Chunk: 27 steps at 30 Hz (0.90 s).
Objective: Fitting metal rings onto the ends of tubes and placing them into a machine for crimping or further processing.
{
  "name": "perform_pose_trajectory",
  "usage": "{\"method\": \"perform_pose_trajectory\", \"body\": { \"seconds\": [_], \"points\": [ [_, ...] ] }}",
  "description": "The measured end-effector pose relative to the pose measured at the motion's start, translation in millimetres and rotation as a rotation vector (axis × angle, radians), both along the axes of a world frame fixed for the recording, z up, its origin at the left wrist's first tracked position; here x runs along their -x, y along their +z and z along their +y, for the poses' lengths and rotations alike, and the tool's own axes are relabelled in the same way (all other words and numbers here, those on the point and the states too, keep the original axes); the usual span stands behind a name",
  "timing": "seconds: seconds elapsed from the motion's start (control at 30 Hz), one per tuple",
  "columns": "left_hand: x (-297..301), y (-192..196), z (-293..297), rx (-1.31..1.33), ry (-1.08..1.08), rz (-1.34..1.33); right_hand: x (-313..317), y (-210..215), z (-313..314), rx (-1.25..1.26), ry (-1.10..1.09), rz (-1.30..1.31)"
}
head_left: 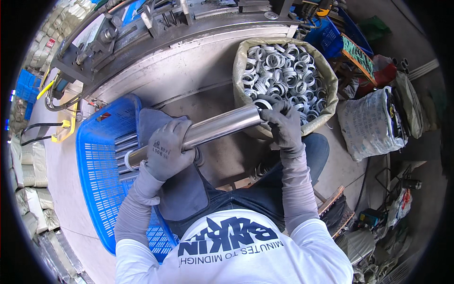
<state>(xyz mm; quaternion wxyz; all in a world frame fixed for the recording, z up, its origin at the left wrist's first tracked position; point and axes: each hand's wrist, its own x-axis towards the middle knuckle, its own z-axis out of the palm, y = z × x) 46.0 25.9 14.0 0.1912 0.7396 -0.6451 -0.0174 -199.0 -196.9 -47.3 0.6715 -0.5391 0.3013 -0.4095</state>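
My left hand (169, 147), in a grey glove, is wrapped around a shiny metal tube (222, 125) held across my lap, tilted up toward the right. A pale ring (127, 161) sits at the tube's left end, beyond my left hand. At the tube's right end, the gloved fingers of my right hand (283, 122) pinch another pale metal ring (263, 102) against the tube's mouth. Whether this ring is seated on the tube I cannot tell. Just beyond my right hand stands a sack (240, 61) heaped with loose rings (286, 71).
A blue plastic basket (92, 161) to my left holds several metal tubes (124, 147). Along the far side runs a metal workbench (184, 35) with fixtures. A white woven sack (369, 125) stands on the right. A dark cloth pad (187, 196) covers my left leg.
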Motion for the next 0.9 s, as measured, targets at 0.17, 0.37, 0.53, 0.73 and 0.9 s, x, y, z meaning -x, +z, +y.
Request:
{"method": "perform_pose_trajectory", "body": {
  "seconds": [0.17, 0.37, 0.53, 0.73, 0.9],
  "points": [
    [1, 1, -1, -0.018, 0.007, -0.006, -4, 6, 12, -0.236, 0.136, -0.105],
    [2, 2, -2, -0.029, -0.015, 0.003, -21, 8, 25, -0.066, 0.071, -0.133],
    [2, 1, -2, -0.012, -0.026, -0.016, -25, -3, 31, 0.615, 0.014, 0.144],
    [5, 2, -1, 0.003, -0.042, -0.017, -30, -4, 33, 0.616, -0.05, 0.219],
    [4, 1, -1, -0.023, -0.076, -0.03, -32, 0, 32, 0.575, -0.012, 0.231]
  ]
}}
